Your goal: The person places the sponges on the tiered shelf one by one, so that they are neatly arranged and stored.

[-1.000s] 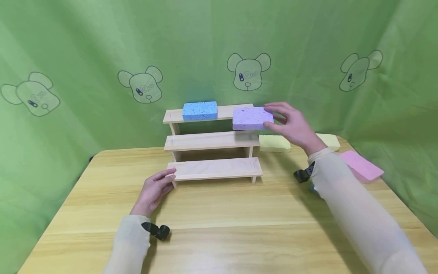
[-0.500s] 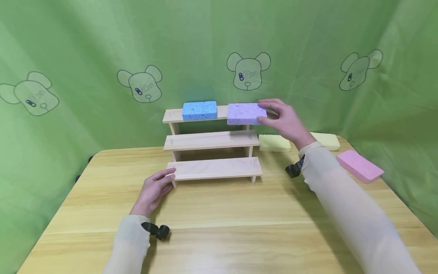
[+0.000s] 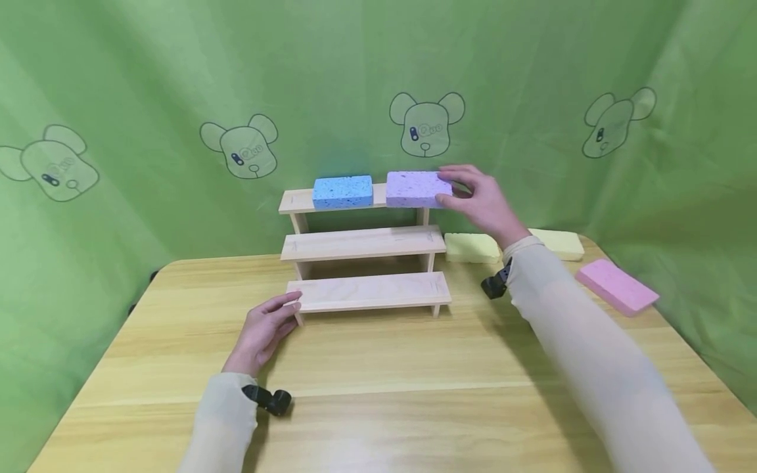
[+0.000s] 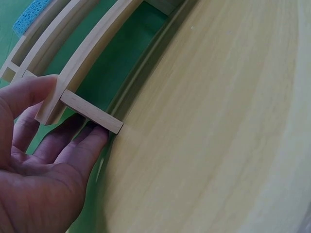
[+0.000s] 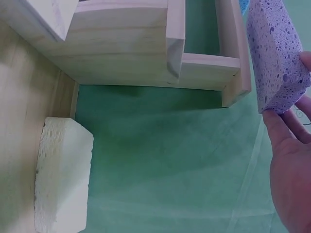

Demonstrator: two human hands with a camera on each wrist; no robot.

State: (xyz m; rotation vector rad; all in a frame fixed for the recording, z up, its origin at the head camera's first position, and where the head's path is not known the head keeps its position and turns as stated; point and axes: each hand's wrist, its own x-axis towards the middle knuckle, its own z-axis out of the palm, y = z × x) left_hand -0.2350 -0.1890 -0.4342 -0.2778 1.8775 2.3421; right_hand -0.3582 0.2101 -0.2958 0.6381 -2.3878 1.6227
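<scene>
A three-tier wooden display shelf [image 3: 367, 289] stands on the table. My left hand [image 3: 264, 332] grips the left end of its lowest tier; in the left wrist view the thumb lies on the board and the fingers are by the leg [image 4: 92, 110]. At the right part of the top tier, my right hand [image 3: 481, 200] pinches a purple sponge [image 3: 416, 188] by its right end. In the right wrist view the purple sponge [image 5: 274, 53] is beside the top board; whether it touches, I cannot tell. A blue sponge [image 3: 342, 192] lies on the top tier, left of the purple one.
On the table right of the shelf lie two pale yellow sponges, one [image 3: 471, 247] close to the shelf and another [image 3: 557, 244] partly behind the right forearm. A pink sponge [image 3: 617, 287] lies near the table's right edge. A green curtain [image 3: 331, 79] hangs behind.
My right hand has carried the purple sponge left and up, from in front of the shelf's right side to the top tier. My left hand has stayed on the lowest tier.
</scene>
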